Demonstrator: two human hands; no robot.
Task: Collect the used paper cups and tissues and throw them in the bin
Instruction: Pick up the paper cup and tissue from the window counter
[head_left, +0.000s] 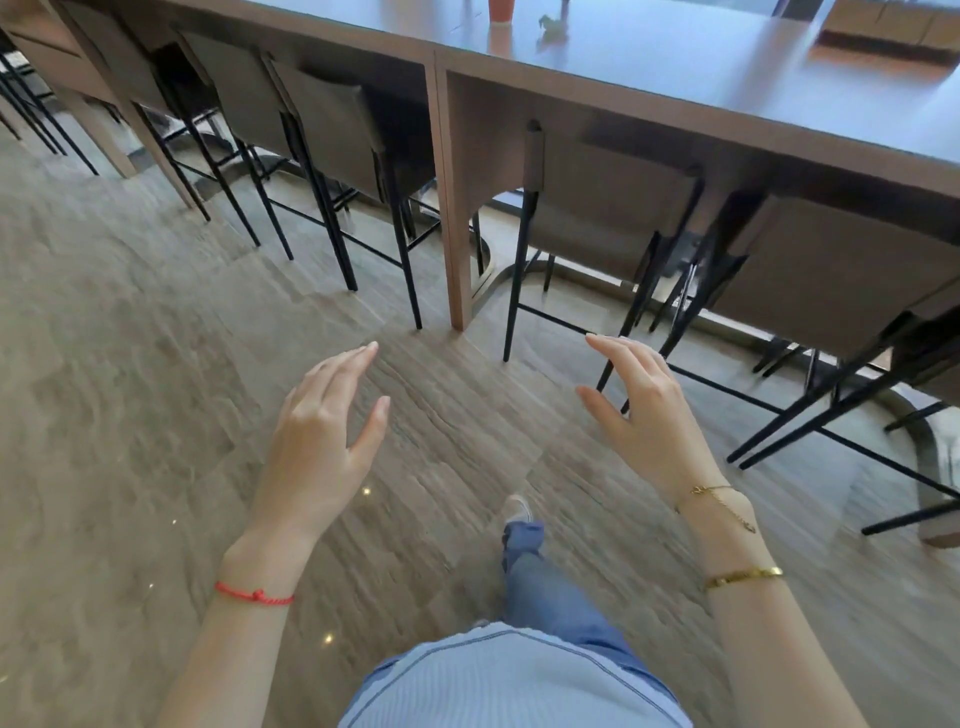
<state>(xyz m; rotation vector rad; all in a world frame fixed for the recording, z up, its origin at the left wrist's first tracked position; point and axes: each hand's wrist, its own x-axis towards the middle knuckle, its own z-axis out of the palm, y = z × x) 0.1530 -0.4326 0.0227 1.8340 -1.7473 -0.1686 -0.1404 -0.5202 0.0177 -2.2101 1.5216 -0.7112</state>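
- Hovering over wood floor (156, 364): left hand (317, 441), right hand (649, 415), fingers loosely spread, holding nothing.
- At 12 o'clock on table (727, 78): orange paper cup (501, 10), crumpled tissue (553, 26) beside.

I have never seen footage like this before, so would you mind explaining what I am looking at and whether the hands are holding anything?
There is no machine here. One camera is worn on a person's head and looks forward and down, so you see their own two hands. The left hand and the right hand are raised over the wood-look floor, fingers relaxed, holding nothing. Below are a striped top and a leg in jeans, mid-step. Ahead stands a long dark table with high stools tucked under it. On the far part of the tabletop are an orange paper cup, cut off by the picture's edge, and a small crumpled thing, perhaps a tissue. No bin is visible.
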